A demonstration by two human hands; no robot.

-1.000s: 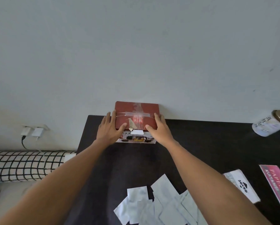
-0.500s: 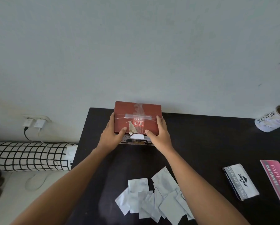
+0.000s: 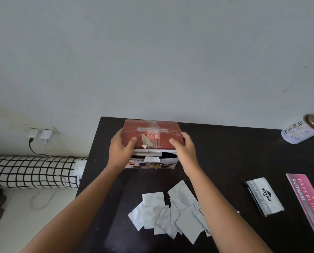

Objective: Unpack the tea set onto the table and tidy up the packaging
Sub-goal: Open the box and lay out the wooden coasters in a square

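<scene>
Closest to me, a pile of silver packets (image 3: 172, 214) lies on the black table (image 3: 234, 152). My two arms reach over it. To the right of the pile sits a stamp pad box (image 3: 263, 196), and further right lies a pink receipt book (image 3: 309, 203) at the table edge.

A bit further, at the far side of the table, is the red box (image 3: 150, 134). It is the tea set box, and it sits near the wall (image 3: 152, 52). It has clear tape on top and a torn bit of paper. My left hand (image 3: 120, 149) grips its left end, thumb on top and fingers curled round the side. My right hand (image 3: 184, 148) grips its right end the same way. The red lid is raised at the near edge, and I see a white layer and a dark gap under it. The box's near side has small pictures on it.

Far right, a white tin (image 3: 302, 129) with a brown lid lies tipped over.

Off the table to the left is a checked pillow (image 3: 30, 172), and behind it two white chargers (image 3: 41, 133) are plugged in at the wall.
</scene>
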